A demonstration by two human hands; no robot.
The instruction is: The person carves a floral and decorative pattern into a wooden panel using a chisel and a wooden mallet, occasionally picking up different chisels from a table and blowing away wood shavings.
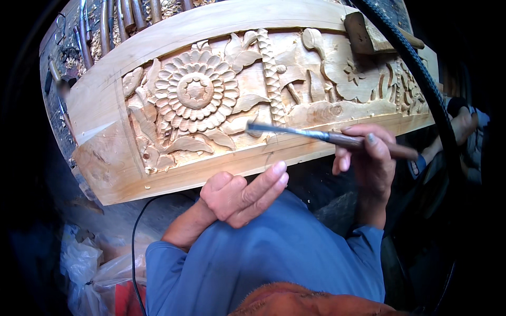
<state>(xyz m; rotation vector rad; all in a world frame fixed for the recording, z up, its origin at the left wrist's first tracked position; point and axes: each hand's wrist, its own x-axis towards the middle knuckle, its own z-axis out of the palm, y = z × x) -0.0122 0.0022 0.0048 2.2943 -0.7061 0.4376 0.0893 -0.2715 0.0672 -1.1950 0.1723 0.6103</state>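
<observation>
My right hand (pixel 371 158) grips a wood-carving chisel (pixel 290 130) by its brown handle. Its metal blade points left, above the lower edge of a carved wooden panel (pixel 97 168). Whether the tip touches the wood, I cannot tell. In front of the panel's near edge is my left hand (pixel 245 196), with two fingers stretched out, the others curled, and nothing visible in it. A large round flower (pixel 195 90) stands out in relief on the panel's left part, among leaves. Right of it runs a twisted, rope-like column (pixel 270 73).
A wooden mallet (pixel 359 34) lies on the panel's far right. Several wooden-handled tools (pixel 105 26) lie among shavings at the back left. A braided cable (pixel 421 73) hangs across the right side. Plastic bags (pixel 81 258) sit at lower left. Another person's foot (pixel 464 124) shows at right.
</observation>
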